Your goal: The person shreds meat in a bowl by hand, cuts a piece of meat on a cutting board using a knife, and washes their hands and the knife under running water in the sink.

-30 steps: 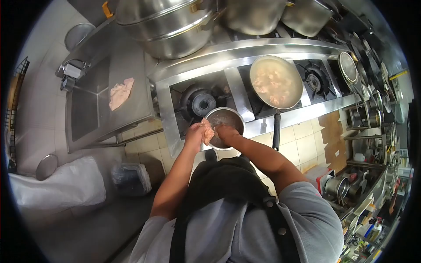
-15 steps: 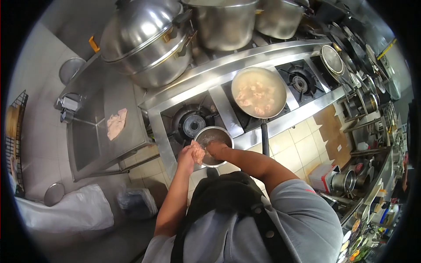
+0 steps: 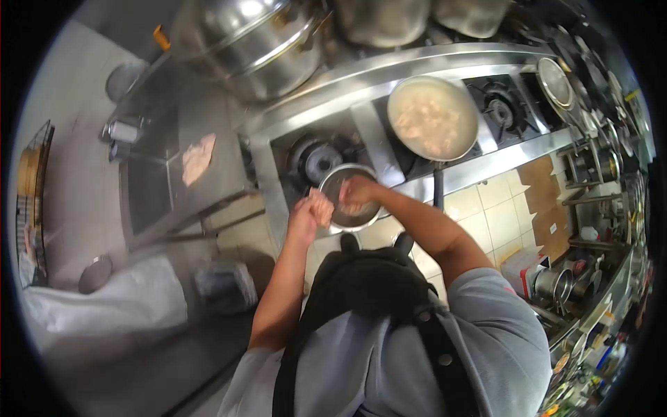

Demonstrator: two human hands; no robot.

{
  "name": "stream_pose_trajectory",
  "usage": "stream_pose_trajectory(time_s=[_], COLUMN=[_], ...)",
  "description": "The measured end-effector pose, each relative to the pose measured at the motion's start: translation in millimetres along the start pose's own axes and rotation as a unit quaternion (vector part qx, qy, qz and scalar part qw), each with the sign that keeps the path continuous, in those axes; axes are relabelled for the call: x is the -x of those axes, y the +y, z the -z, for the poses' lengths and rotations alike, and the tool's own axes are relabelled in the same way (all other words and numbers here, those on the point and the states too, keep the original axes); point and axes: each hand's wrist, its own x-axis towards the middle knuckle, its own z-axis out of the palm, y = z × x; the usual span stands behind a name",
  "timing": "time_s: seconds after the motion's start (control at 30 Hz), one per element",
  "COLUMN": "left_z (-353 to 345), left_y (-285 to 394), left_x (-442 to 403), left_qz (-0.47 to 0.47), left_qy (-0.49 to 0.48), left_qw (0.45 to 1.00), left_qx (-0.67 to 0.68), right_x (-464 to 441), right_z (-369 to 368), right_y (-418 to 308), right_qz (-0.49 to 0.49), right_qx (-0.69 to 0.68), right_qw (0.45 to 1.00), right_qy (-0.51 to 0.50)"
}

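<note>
My left hand (image 3: 303, 218) is closed around pale pink pieces of raw meat (image 3: 320, 208), held at the left rim of a steel pot (image 3: 369, 218). Inside that pot, my right hand (image 3: 360, 192) reaches down with its fingers curled. Pinkish shapes show at those fingers, but blur hides what they grip. To the upper right, a pan (image 3: 467, 142) of cloudy liquid holds several pale pieces of meat (image 3: 425, 121) on the stove. Another flat piece of raw meat (image 3: 199, 160) lies on the steel counter to the left.
A burner (image 3: 322, 161) sits just behind the pot, and a second burner (image 3: 501, 110) is right of the pan. The pan's dark handle (image 3: 438, 187) juts toward me. A large steamer (image 3: 267, 62) and tall pots (image 3: 382, 21) stand behind. Shelves of cookware (image 3: 590, 177) line the right.
My right hand has risen a little inside the pot, and its fingers show more. My left hand still grips the meat at the rim. The whole view has shifted.
</note>
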Motion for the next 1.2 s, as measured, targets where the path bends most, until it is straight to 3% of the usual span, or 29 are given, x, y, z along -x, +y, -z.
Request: stream_pose_trajectory(time_s=[0.03,0.07,0.13,0.17,0.23,0.27,0.3,0.37,0.5,0.67,0.9,0.97,1.03,1.13,1.2], left_z=[-15.1,-16.5,-18.1,-20.6,-23.0,-17.4,-7.6,9.8,13.1,1.9,-11.4,-1.5,0.9,2.7,4.9], left_y=[6.2,8.4,13.3,15.2,17.3,15.2,10.5,-0.8,-5.4,0.2,6.3,4.1,7.7,11.3,11.6], left_x=[4.4,6.6,7.9,8.5,11.2,10.3,5.8,-0.9,-3.3,0.7,9.7,8.7,13.6,17.1,15.7], left_qz=[-0.022,-0.027,-0.038,-0.043,-0.041,-0.043,-0.035,-0.027,-0.025,-0.008,0.006,-0.010,0.001,0.000,0.005], left_qy=[0.072,0.082,0.116,0.120,0.113,0.116,0.119,0.122,0.119,0.088,0.107,0.097,0.078,0.089,0.091], left_qw=[0.997,0.996,0.992,0.991,0.992,0.992,0.992,0.992,0.993,0.996,0.994,0.995,0.997,0.996,0.996], left_qx=[-0.026,-0.022,-0.035,-0.032,-0.035,-0.033,-0.033,-0.032,-0.014,-0.005,-0.005,0.001,0.006,0.011,0.005], right_x=[32.1,40.3,45.9,42.6,29.9,23.4,16.7,4.1,8.7,4.2,9.2,19.0,25.3,23.2,26.2], right_z=[9.4,11.1,16.2,16.1,10.3,5.7,2.3,-5.1,-47.1,-58.8,-50.4,-39.2,-34.5,-27.7,-37.3], right_y=[-32.2,-42.0,-52.6,-49.6,-37.2,-33.0,-30.2,-24.5,-21.3,-31.8,-37.0,-47.3,-52.2,-43.9,-45.0], right_qz=[0.041,0.042,0.021,0.022,0.003,0.002,-0.001,-0.006,-0.018,-0.033,-0.003,-0.019,-0.091,-0.064,-0.090], right_qx=[-0.057,-0.055,-0.245,-0.241,-0.163,-0.162,-0.002,0.314,0.396,0.465,0.488,0.441,0.298,0.303,0.304], right_qw=[0.997,0.997,0.966,0.968,0.975,0.975,0.988,0.936,0.888,0.873,0.864,0.891,0.938,0.943,0.933], right_qy=[0.027,0.015,0.075,0.068,0.153,0.149,0.156,0.159,0.232,0.144,0.119,0.112,0.155,0.121,0.169])
